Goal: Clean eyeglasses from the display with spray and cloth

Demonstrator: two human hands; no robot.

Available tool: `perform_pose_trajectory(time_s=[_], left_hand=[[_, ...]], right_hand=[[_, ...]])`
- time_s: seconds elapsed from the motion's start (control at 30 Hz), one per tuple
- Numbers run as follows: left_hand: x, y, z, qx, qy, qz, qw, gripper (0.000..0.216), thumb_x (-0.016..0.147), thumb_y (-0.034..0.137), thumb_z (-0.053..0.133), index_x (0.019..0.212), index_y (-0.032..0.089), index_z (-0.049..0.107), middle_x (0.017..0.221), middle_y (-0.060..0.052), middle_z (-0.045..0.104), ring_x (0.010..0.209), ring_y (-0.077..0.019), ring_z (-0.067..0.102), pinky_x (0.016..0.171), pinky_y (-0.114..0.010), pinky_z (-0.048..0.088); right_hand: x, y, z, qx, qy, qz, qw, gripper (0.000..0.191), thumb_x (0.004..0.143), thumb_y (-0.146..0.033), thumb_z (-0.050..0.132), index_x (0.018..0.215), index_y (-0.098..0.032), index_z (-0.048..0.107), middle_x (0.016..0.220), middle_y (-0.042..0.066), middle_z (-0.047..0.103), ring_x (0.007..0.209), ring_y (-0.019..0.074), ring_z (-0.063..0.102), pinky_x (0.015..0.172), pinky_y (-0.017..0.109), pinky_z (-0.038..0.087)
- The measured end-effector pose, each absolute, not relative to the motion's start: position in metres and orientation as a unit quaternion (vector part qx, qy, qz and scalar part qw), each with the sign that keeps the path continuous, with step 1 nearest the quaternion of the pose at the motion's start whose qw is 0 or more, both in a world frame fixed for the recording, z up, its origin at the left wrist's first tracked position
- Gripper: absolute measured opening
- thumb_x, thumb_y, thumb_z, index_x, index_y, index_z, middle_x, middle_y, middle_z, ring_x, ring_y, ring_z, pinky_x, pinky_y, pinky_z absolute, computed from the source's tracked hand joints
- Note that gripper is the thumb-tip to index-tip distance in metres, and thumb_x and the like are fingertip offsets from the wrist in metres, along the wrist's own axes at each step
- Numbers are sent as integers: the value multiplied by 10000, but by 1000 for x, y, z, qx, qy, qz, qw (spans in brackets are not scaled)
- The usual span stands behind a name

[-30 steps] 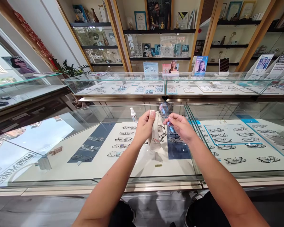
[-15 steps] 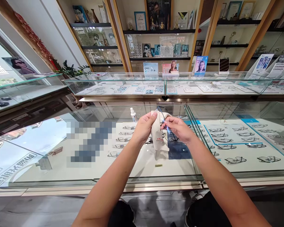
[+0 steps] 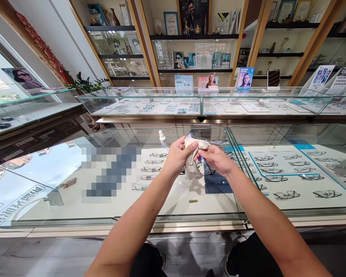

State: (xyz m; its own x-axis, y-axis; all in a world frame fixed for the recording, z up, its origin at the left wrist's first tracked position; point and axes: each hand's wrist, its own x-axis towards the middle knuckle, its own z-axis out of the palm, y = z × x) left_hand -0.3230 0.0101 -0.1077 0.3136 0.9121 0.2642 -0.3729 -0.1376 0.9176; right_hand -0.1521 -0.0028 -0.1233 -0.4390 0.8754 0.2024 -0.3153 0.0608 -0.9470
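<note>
Above the glass counter, my left hand (image 3: 177, 157) is closed with thumb and fingers on a cream cleaning cloth (image 3: 194, 176), whose lower end hangs down crumpled. My right hand (image 3: 217, 158) pinches a pair of dark thin-rimmed eyeglasses (image 3: 210, 172) close beside it. One rim shows below the right fingers, and another dark curve stands out above the cloth. The cloth is folded over part of the glasses between both hands, so the fingertips and part of the frame are hidden.
A white spray bottle (image 3: 162, 139) stands behind my left hand. A dark blue mat (image 3: 218, 184) lies under my right hand, with a small brass-coloured piece (image 3: 193, 201) nearer me. Rows of eyeglasses (image 3: 286, 195) are in the glass display case (image 3: 173, 217).
The cloth has gone from hanging flat to bunched and folded around the glasses. The glasses have turned, with a rim showing below my right hand. My left thumb has shifted right and down.
</note>
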Motion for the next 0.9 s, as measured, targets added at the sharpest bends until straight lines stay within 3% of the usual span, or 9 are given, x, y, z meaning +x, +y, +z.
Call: perform_pose_trajectory(time_s=[0.2,0.33,0.47,0.63,0.9], left_hand=[[-328,17,-106,537,240,509,628,576,834,718,886,804,188,662,578,-5,635,520,-152,586,554,-281,499],[-336,27,-104,503,213,510,664,514,752,518,1013,990,144,750,794,-53,751,669,-166,675,676,-288,570],[-337,25,-103,480,199,492,699,594,701,350,1050,1173,151,750,913,-61,781,727,-171,710,732,-295,595],[-326,15,-105,451,208,518,696,661,647,271,1071,1213,193,739,866,8,753,627,-99,646,664,-236,565],[-322,11,-109,471,242,571,627,511,695,431,1048,1006,165,742,673,37,680,474,-74,526,508,-229,481]], right_hand=[[-151,0,-125,-260,-549,625,489,459,766,-610,968,853,-196,789,850,53,793,822,181,650,809,323,487],[-147,0,-122,-263,-529,642,489,458,746,-596,990,813,-217,741,866,31,804,836,176,679,836,311,498],[-146,-1,-118,-272,-517,645,493,479,725,-610,1001,787,-211,743,833,18,785,749,143,623,746,275,474],[-154,0,-121,-259,-504,649,507,481,744,-625,983,798,-204,756,823,29,775,712,134,581,718,277,468],[-162,-2,-126,-242,-525,648,496,484,739,-644,983,843,-213,788,832,34,777,782,162,600,793,314,484]])
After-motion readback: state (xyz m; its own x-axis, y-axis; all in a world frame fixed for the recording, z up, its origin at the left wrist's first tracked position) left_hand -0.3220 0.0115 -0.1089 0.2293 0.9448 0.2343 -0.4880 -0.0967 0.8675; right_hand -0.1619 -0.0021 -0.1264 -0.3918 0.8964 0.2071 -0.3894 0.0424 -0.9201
